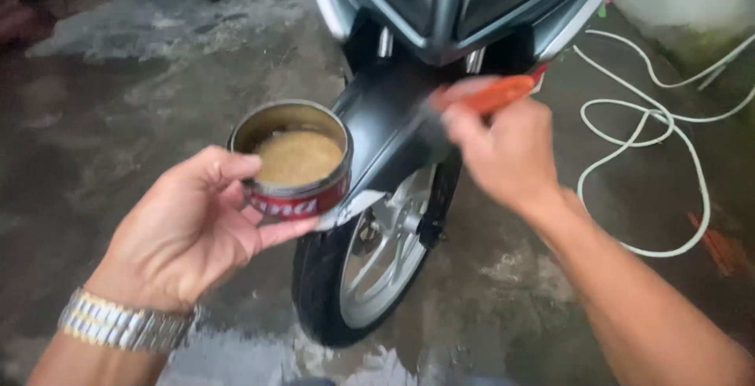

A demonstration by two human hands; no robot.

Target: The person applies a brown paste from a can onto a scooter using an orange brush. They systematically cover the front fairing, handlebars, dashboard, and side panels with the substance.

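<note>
At centre frame, an open tin (295, 158) is gripped level by the left hand (189, 229), within reach of an orange-handled brush (480, 99) clasped by the right hand (503, 154) against the mudguard (381, 130).

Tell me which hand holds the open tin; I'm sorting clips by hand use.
The left hand, the one with the metal wristwatch, holds the open round tin of tan paste. The right hand grips an orange-handled brush against the motorbike's front mudguard.

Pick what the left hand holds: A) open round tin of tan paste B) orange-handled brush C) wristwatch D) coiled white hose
A: the left hand grips an open round tin of tan paste, while the right hand holds the orange-handled brush at the motorcycle's front fender.
</note>
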